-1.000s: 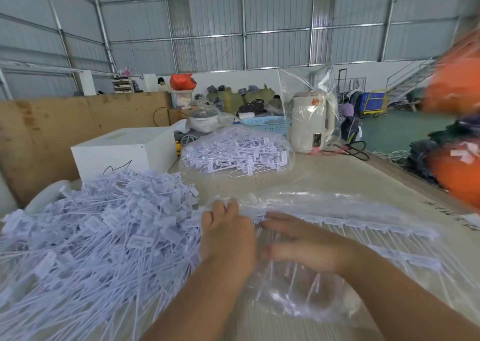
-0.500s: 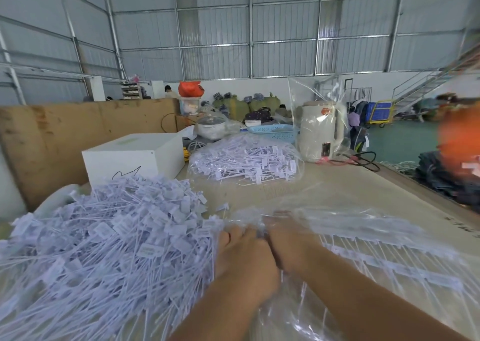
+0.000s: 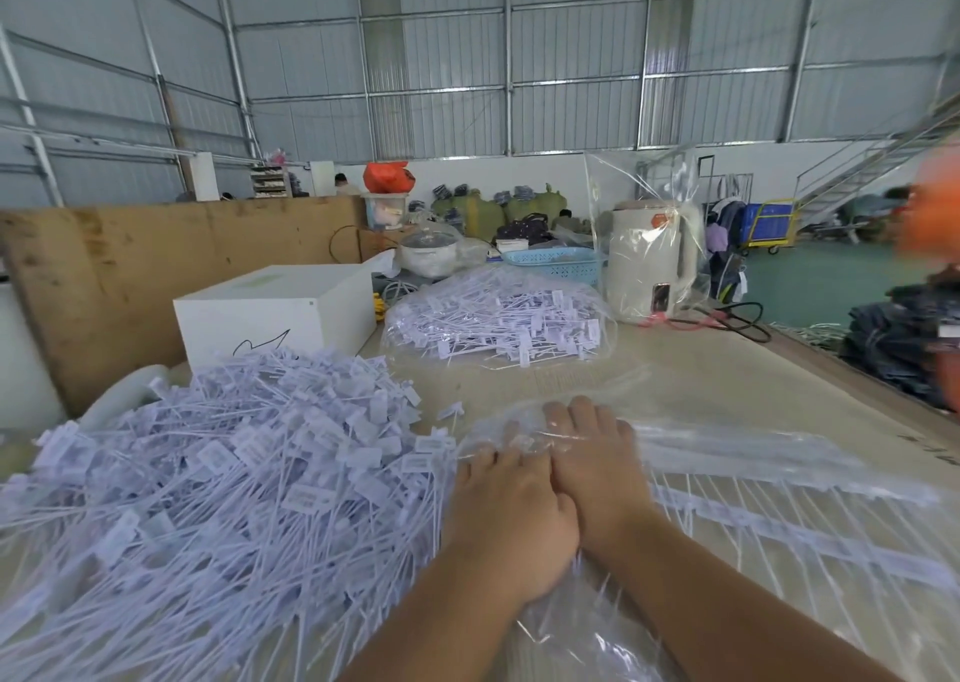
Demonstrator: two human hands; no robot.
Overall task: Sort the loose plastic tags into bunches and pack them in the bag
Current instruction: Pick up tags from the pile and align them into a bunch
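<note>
Here my left hand (image 3: 511,520) and right hand (image 3: 597,473) lie side by side, touching, on the clear bag (image 3: 779,479); the right's fingers reach straight under the film, the left's I cannot tell. The loose tags (image 3: 218,473) heap just left; a filled bag (image 3: 498,318) sits beyond.

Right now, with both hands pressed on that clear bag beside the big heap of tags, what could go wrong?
1. The loose heap of tags lies right against the left hand; a nudge could tangle strays into the sorted rows.
2. The right hand reaches into the thin clear bag; stiff tag ends might poke through the film.
3. The bag looks slippery on the table, so the neat rows could slide askew.
</note>
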